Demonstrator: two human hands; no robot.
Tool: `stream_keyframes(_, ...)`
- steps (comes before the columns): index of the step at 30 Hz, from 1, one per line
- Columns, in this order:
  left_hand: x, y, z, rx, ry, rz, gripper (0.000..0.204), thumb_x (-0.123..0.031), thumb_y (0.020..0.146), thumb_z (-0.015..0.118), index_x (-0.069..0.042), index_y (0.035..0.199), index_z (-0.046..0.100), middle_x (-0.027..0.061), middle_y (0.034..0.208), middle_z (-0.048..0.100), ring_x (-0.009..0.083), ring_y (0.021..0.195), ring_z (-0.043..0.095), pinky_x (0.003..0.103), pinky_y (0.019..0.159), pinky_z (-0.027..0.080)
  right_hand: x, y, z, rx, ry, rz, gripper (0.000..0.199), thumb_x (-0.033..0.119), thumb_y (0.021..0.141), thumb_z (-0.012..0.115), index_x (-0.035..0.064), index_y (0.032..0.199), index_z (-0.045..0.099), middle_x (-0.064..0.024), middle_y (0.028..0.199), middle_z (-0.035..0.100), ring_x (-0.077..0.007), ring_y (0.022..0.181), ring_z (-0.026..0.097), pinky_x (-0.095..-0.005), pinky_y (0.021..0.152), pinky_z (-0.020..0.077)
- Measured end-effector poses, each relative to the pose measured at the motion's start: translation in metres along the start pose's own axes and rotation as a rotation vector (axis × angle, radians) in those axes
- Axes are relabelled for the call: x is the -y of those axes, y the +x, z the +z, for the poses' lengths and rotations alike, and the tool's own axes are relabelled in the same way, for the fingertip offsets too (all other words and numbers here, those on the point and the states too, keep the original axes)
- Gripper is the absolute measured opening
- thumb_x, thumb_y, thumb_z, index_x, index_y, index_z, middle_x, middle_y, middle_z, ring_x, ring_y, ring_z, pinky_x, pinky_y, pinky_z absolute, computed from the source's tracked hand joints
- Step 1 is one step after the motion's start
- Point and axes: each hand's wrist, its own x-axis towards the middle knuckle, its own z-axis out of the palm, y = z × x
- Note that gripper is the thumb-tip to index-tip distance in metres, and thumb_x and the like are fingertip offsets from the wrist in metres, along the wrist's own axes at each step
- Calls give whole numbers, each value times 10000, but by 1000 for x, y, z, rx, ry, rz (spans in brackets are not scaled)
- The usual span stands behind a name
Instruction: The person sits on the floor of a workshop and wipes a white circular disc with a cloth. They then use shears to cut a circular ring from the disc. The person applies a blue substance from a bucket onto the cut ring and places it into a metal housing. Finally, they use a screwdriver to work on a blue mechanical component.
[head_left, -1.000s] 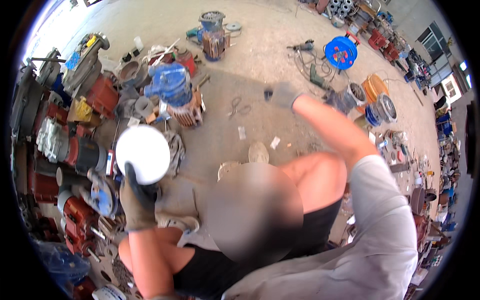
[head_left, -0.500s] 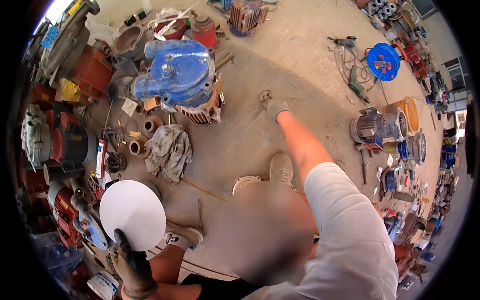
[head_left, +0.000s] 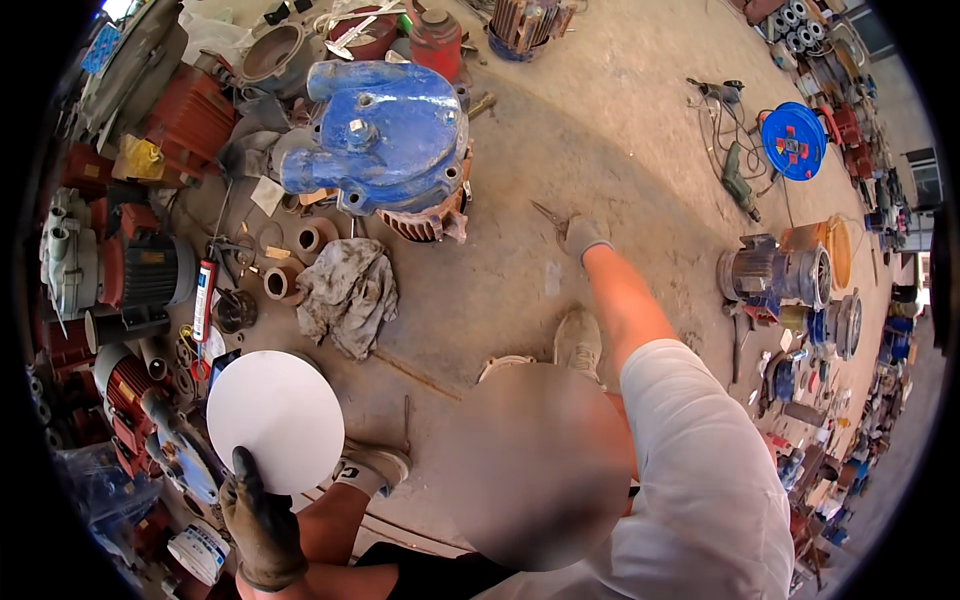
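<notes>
Concrete workshop floor [head_left: 480,280] spreads around us, with motors [head_left: 155,270] and machine parts crowded along the left. Our gloved left hand [head_left: 262,525] grips a flat, round white disc [head_left: 275,420] by its near edge, thumb on the upper face, at our lower left. Ahead of us, our gloved right hand [head_left: 587,238] is stretched out low at a pair of scissors [head_left: 549,214], whose blades point away from it; we cannot tell whether its fingers are closed on them. Beyond the disc lie a crumpled grey rag [head_left: 348,297] and a big blue pump [head_left: 390,125].
</notes>
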Motion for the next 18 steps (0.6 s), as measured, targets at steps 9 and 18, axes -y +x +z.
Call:
stream_keyframes(9,-20,-11,-18,7,-587,-451,377,-394,1064,683,-17,1064,705,9,825,661,91,692,592,257,609,431,83,-69,-23,120,1370,422,404,372,959,719,-2,1110,751,-179,975,771,-300,956,767,-431,781,608)
stream_keyframes(18,-57,-42,-35,87,-839,-404,430,-389,1058,703,26,1167,729,41,1016,747,86,868,668,253,751,511,182,-106,29,-42,1049,-45,283,361,931,810,136,1095,760,-79,915,740,-213,734,675,-363,634,550)
